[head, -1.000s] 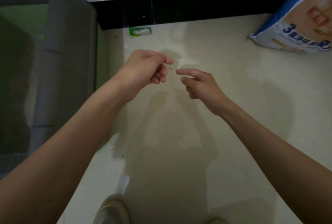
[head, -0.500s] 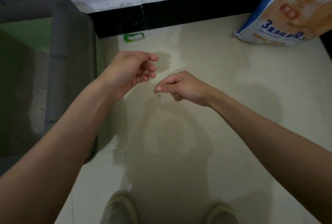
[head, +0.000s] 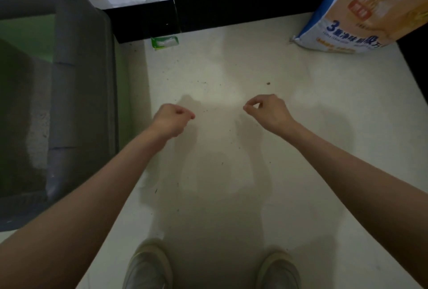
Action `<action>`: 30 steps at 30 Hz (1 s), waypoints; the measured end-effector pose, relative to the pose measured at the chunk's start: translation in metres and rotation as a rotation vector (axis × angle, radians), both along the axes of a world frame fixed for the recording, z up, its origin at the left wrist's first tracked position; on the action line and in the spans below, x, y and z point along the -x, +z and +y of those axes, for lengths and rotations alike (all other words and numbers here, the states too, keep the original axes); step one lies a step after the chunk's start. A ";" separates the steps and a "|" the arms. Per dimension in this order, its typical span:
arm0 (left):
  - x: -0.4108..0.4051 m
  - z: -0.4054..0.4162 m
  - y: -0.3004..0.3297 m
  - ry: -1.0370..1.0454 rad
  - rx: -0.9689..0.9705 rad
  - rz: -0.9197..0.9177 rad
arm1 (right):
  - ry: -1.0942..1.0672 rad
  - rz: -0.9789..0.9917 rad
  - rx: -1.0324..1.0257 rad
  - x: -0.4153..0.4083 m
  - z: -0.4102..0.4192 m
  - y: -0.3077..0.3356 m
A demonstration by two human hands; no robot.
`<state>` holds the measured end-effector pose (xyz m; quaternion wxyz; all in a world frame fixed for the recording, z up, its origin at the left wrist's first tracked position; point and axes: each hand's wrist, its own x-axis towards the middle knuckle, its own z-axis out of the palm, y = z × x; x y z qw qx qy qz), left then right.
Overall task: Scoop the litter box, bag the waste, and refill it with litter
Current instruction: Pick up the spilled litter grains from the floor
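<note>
The litter box [head: 81,84] stands at the left, with a thick grey rim, green walls and grey litter inside. A blue and orange bag of litter [head: 361,15] leans at the top right corner. My left hand [head: 172,120] hovers over the pale floor just right of the box, curled into a fist with nothing visible in it. My right hand [head: 267,110] hovers further right, its fingers curled and thumb meeting the forefinger, with nothing seen between them. No scoop or waste bag is in view.
A small green and white packet [head: 165,42] lies on the floor by the black skirting [head: 231,10]. Dark crumbs are scattered over the cream floor [head: 231,68]. My two shoes [head: 148,265] show at the bottom edge.
My hands were close together near the box; they have moved apart and drawn lower in view. Both have curled tighter. The view has tilted down, showing both shoes.
</note>
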<state>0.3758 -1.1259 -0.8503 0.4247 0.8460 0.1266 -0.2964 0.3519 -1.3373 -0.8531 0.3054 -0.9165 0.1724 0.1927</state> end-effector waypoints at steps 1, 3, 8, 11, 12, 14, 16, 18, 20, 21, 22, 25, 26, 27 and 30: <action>0.006 0.001 -0.009 -0.044 -0.036 -0.007 | 0.020 0.015 0.003 0.003 0.001 -0.003; 0.020 0.003 -0.024 -0.135 -0.111 -0.009 | 0.062 0.050 0.019 0.010 0.004 -0.011; 0.058 -0.006 -0.039 -0.352 -0.143 -0.074 | 0.262 0.148 -0.020 0.035 0.021 -0.029; 0.073 -0.018 -0.044 -0.364 -0.121 -0.131 | 0.356 0.179 -0.056 0.053 0.033 -0.035; 0.075 -0.022 -0.046 -0.356 -0.113 -0.144 | 0.337 0.169 -0.058 0.055 0.033 -0.035; 0.075 -0.031 -0.050 -0.341 -0.099 -0.169 | 0.269 0.125 -0.041 0.056 0.025 -0.036; 0.073 -0.037 -0.055 -0.331 -0.099 -0.188 | 0.201 0.091 -0.015 0.054 0.011 -0.036; 0.070 -0.041 -0.060 -0.305 -0.105 -0.203 | 0.133 0.095 0.016 0.053 -0.004 -0.037; 0.065 -0.046 -0.063 -0.264 -0.109 -0.224 | 0.059 0.089 0.035 0.055 -0.014 -0.042; 0.062 -0.049 -0.064 -0.244 -0.112 -0.233 | 0.020 0.078 0.036 0.055 -0.018 -0.046; 0.059 -0.054 -0.064 -0.231 -0.112 -0.240 | -0.019 0.065 0.037 0.056 -0.022 -0.049; 0.050 -0.067 -0.067 -0.269 -0.130 -0.250 | -0.097 0.026 0.038 0.052 -0.029 -0.056; 0.048 -0.069 -0.068 -0.291 -0.142 -0.245 | -0.106 0.012 0.032 0.049 -0.031 -0.056; 0.047 -0.072 -0.069 -0.304 -0.151 -0.236 | -0.112 0.003 0.024 0.045 -0.031 -0.056; 0.047 -0.074 -0.070 -0.367 -0.200 -0.259 | -0.099 0.000 0.011 0.036 -0.029 -0.059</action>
